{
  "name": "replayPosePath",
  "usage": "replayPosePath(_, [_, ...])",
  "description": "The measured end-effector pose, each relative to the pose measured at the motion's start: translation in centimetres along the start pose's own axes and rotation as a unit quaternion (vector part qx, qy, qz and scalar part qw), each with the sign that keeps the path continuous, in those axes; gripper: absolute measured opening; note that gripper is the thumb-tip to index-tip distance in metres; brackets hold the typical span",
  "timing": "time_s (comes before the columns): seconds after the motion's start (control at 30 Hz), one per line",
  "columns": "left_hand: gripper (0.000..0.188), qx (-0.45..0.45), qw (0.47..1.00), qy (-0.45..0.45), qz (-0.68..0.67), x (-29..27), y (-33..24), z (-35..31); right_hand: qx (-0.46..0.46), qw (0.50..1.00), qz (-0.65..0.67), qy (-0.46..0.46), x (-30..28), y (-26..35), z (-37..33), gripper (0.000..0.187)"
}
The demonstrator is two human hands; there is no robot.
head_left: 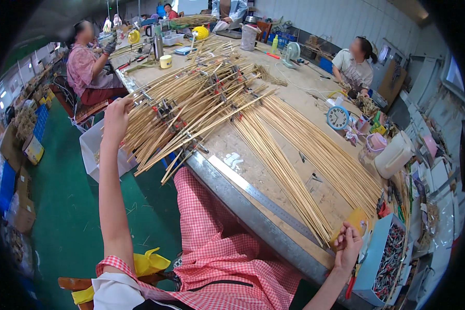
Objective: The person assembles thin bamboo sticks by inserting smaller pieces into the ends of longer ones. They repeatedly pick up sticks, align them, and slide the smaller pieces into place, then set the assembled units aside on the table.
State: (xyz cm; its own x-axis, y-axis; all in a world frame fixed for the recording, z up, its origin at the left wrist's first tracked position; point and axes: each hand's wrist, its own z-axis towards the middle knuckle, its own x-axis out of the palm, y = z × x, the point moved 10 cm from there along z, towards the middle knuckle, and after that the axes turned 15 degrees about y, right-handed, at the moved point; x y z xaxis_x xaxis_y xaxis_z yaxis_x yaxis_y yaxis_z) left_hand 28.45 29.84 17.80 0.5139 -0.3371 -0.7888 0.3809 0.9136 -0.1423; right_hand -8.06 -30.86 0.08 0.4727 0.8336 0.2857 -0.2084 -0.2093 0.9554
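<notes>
My left hand (pixel 117 120) reaches out to the left end of a big pile of thin wooden sticks (pixel 191 103). Its fingers are closed against the stick ends, and what lies between them is hidden. Small dark clamps (pixel 165 111) with red parts grip the pile in several places. At the lower right, my right hand (pixel 348 245) is closed, fingertips together, beside the near ends of a narrow bundle of sticks (pixel 279 170). I cannot make out what it pinches. A yellow translucent block (pixel 357 221) lies just beyond its fingers. A wider row of sticks (pixel 320 152) runs alongside.
A metal ruler (pixel 266 200) lies along the table's metal edge (pixel 217 181). To the right stand a light-blue box (pixel 387 258) of small metal parts, a white jug (pixel 395 155) and a blue clock (pixel 338 118). Co-workers (pixel 90 67) sit around the table. A white bin (pixel 90 155) stands at left.
</notes>
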Motion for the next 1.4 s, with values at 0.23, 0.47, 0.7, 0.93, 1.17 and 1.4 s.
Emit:
replayPosePath(0.23, [0.021,-0.002,0.999,0.027,0.024,0.9,-1.9,-0.5,0.003,0.998,-0.056,-0.033,-1.1,-0.7,-0.8,0.017])
replayPosePath(0.47, [0.019,0.034,0.997,-0.039,-0.056,-4.7,-10.7,-3.1,0.004,0.987,-0.151,-0.049,-0.5,-0.4,-0.9,0.017])
replayPosePath(0.7, [0.018,0.097,0.979,0.066,-0.166,-3.3,-20.3,-7.4,0.006,0.928,-0.372,0.025,0.0,0.7,5.6,0.017])
replayPosePath(0.93, [0.015,0.151,0.943,0.156,-0.251,2.6,-26.1,-12.2,-0.166,0.656,-0.736,0.019,-1.5,2.1,17.7,0.018])
replayPosePath(1.17, [0.013,0.174,0.931,0.189,-0.258,3.4,-27.4,-13.0,-0.122,0.594,-0.794,0.048,-1.9,-0.4,20.7,0.013])
replayPosePath(1.4, [0.016,0.161,0.931,0.198,-0.261,2.3,-26.7,-13.2,-0.108,0.613,-0.782,0.041,-1.2,1.6,20.3,0.007])
